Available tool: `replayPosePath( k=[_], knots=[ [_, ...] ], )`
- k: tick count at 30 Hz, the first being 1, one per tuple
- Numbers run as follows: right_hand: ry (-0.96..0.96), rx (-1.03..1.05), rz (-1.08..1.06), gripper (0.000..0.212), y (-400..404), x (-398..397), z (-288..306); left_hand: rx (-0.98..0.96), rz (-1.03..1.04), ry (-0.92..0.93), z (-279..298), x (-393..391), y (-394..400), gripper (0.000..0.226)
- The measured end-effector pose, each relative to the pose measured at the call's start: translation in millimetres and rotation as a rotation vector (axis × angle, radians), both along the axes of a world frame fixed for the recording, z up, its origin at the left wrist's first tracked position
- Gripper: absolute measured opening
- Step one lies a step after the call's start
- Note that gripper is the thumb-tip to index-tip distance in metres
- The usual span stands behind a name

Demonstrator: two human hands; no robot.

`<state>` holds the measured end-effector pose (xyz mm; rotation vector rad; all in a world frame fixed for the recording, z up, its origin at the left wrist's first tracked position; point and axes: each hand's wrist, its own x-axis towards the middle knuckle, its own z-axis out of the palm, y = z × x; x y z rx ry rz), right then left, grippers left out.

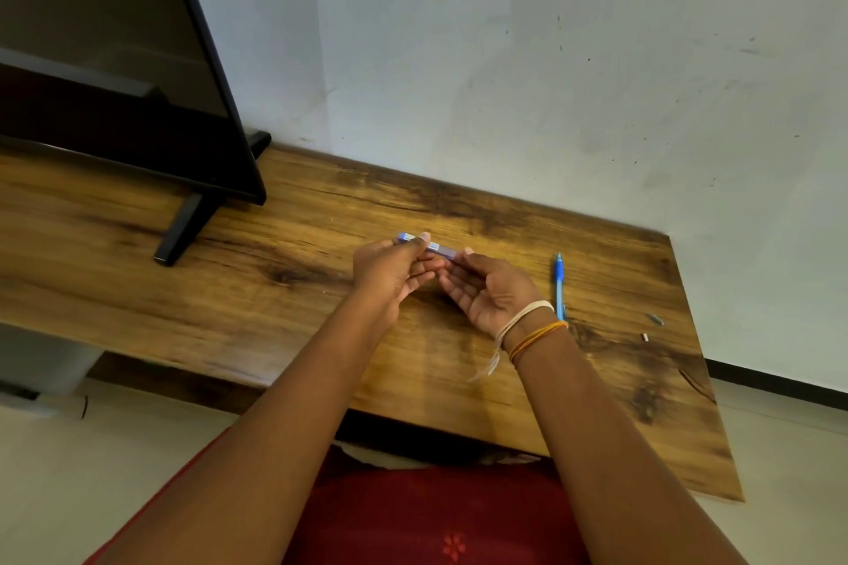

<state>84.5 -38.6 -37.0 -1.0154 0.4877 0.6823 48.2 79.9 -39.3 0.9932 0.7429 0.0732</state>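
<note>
Both hands hold a small blue and clear tube (436,247), like a pencil-lead case, level above the wooden table (298,289). My left hand (394,273) pinches its left part between thumb and fingers. My right hand (488,289), palm up with thread bands on the wrist, pinches its right end. A blue pen (559,284) lies on the table just right of my right hand, tip pointing away from me.
A black television (114,73) on feet stands at the table's back left. Two tiny bits, one grey (655,319) and one white (644,337), lie near the table's right edge. A pale wall runs behind the table.
</note>
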Motion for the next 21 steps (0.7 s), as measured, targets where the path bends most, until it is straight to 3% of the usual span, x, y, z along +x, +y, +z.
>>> replayPosePath(
  k=[5,14,18,21],
  knots=[
    [0.018,0.048,0.018,0.02,-17.6,3.6,3.8,0.052,-0.025,0.007,2.3,1.3,-7.8,0.006],
    [0.032,0.053,0.015,0.018,-33.6,6.1,3.4,0.443,-0.084,-0.014,7.0,6.5,-25.3,0.013],
    [0.037,0.047,0.005,0.02,-39.1,5.5,3.1,0.449,-0.099,-0.021,5.8,7.4,-31.9,0.008],
    [0.023,0.037,-0.002,0.015,-41.7,6.3,3.6,0.332,-0.091,0.002,3.5,8.8,-33.1,0.007]
  ],
)
